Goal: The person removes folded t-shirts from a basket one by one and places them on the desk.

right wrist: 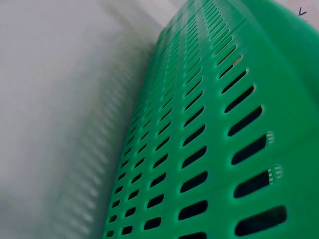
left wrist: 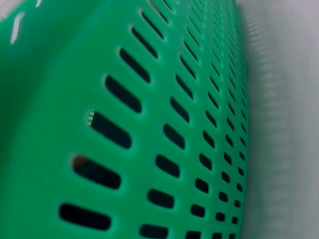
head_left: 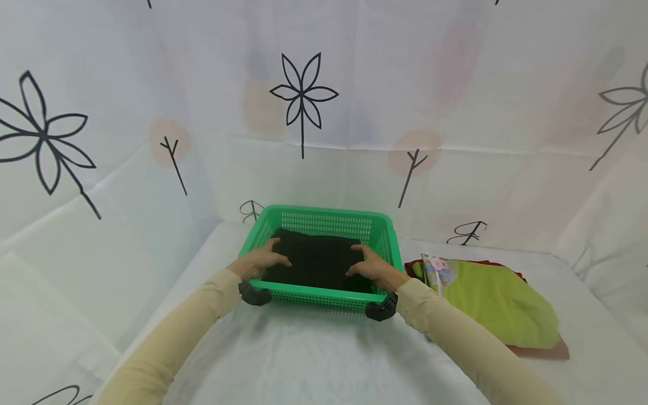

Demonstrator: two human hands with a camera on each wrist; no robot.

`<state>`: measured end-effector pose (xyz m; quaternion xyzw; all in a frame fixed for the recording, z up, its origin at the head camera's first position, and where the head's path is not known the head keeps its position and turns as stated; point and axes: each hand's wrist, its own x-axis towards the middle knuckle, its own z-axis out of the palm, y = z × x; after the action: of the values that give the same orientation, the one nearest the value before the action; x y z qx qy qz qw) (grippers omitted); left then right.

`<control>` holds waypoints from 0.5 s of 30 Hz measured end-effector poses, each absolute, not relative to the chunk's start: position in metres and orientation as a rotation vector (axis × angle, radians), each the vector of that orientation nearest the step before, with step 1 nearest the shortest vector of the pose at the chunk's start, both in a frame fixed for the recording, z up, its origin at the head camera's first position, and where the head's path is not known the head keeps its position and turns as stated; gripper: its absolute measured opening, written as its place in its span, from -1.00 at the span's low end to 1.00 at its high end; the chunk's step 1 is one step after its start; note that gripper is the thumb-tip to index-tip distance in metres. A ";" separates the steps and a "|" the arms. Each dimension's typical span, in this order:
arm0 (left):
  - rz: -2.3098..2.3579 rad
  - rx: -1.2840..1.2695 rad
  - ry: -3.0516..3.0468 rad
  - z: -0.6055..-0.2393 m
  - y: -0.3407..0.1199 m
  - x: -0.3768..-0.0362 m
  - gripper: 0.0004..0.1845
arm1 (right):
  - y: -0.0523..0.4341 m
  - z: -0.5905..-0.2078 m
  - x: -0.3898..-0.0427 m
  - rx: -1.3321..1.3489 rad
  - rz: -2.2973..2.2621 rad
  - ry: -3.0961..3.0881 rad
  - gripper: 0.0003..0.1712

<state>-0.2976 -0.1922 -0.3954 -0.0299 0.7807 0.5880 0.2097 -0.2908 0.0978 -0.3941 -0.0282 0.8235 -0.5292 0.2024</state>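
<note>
A folded black cloth (head_left: 318,260) lies inside a green plastic basket (head_left: 324,293) with slotted walls. My left hand (head_left: 259,261) reaches over the near left of the rim, thumb and forefinger spread apart at the cloth's left side. At its right side my right hand (head_left: 373,266) mirrors this, thumb and forefinger also apart on the black fabric. The other fingers are mostly hidden. Both wrist views show only the basket's slotted outer wall (left wrist: 154,114), with dark fabric behind the slots; in the right wrist view the same basket wall (right wrist: 212,134) hides the hand.
To the right of the basket lies a pile of cloth with a lime green piece (head_left: 501,304) on top and red edges under it. A white sheet (head_left: 304,360) covers the table. White patterned fabric (head_left: 354,101) hangs behind and at the sides.
</note>
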 end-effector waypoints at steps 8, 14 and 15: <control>1.565 -0.053 2.211 -0.396 -0.190 -0.299 -0.03 | 0.099 -0.393 -0.290 -0.100 -1.559 2.256 -0.12; 1.565 -0.037 2.222 -0.396 -0.191 -0.300 -0.05 | 0.097 -0.394 -0.292 -0.088 -1.555 2.230 -0.10; 1.571 -0.036 2.222 -0.397 -0.191 -0.300 -0.05 | 0.097 -0.394 -0.293 -0.091 -1.553 2.221 -0.10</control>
<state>-0.3000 -0.1909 -0.3965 -0.0130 0.7985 0.5646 0.2086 -0.2928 0.0971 -0.3942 -0.0326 0.8001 -0.5597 0.2133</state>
